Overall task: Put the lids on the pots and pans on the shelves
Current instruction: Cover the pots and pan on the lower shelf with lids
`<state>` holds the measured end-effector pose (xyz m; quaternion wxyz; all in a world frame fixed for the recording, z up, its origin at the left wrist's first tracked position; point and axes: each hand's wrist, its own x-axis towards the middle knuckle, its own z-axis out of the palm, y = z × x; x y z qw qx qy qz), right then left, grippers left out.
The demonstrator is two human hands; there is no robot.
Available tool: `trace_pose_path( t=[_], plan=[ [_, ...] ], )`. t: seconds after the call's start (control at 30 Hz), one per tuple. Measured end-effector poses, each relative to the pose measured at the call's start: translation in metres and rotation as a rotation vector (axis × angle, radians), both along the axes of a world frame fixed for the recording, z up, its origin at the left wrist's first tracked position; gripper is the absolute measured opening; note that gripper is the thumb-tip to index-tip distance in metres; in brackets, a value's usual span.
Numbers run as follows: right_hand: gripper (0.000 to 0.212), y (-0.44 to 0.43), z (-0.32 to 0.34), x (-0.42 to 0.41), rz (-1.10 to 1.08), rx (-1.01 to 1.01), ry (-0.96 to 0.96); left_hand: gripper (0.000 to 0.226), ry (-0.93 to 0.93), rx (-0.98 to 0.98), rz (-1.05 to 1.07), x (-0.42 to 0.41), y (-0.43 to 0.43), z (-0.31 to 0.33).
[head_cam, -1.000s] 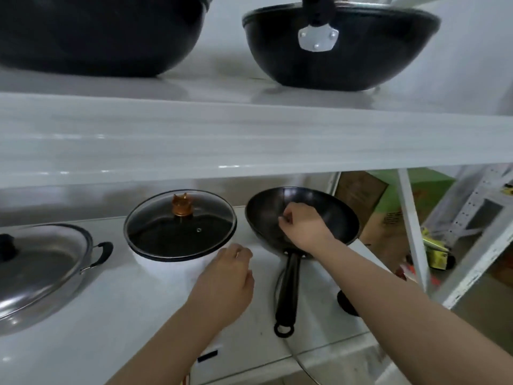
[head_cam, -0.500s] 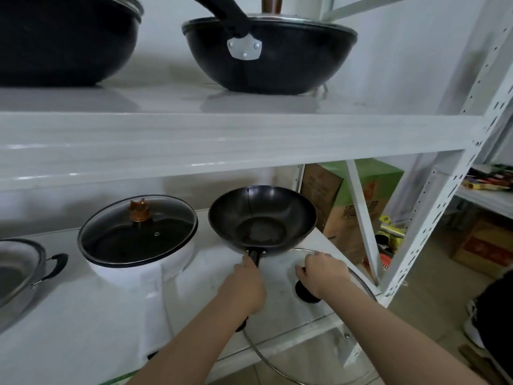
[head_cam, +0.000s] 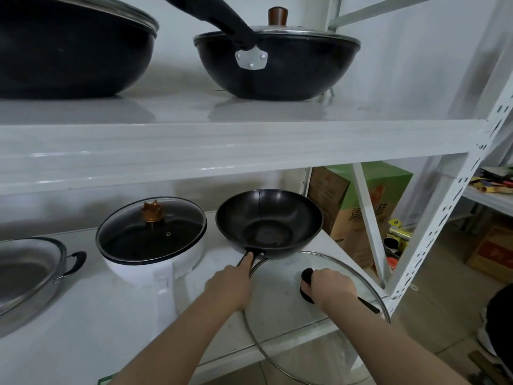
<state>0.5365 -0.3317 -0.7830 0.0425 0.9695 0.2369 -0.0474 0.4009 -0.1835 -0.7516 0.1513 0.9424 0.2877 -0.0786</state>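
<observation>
Gripping the black knob (head_cam: 306, 284) of a glass lid (head_cam: 327, 326), the right hand (head_cam: 331, 287) is closed round it, while the left hand (head_cam: 229, 284) is wrapping its fingers (head_cam: 241, 269) round the handle (head_cam: 245, 258) of the open wok (head_cam: 268, 220) on the lower shelf (head_cam: 83, 315). The lid is lying near the shelf's front right corner, just in front of the wok, with its near rim hanging out past the shelf edge. The main risk, as I judge it, is the lid slipping or tipping off that edge if the knob grip is loosening, since so much glass is sitting unsupported; it could also be knocking the wok's rim on the way up, because the far edge of the lid is lying close under the pan. Headroom is tight too: the upper shelf (head_cam: 222, 145) is sitting low over the wok, so a steeply tilted lid may be striking it. To the left, a white pot (head_cam: 155, 262) is already wearing its glass lid, and a steel pan (head_cam: 27, 276) is sitting at the far left. Above, two dark woks (head_cam: 277, 68) are resting, lidded. The shelf's white post (head_cam: 433, 240) is crowding the right side.
</observation>
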Motion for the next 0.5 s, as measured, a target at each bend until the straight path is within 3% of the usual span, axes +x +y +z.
trace_pose_path(
  t=[0.5],
  plan=[
    [0.041,-0.07,0.055,-0.038,0.001,-0.022,-0.055,0.075,-0.026,0.046,-0.031,-0.01,0.005,0.0]
  ],
)
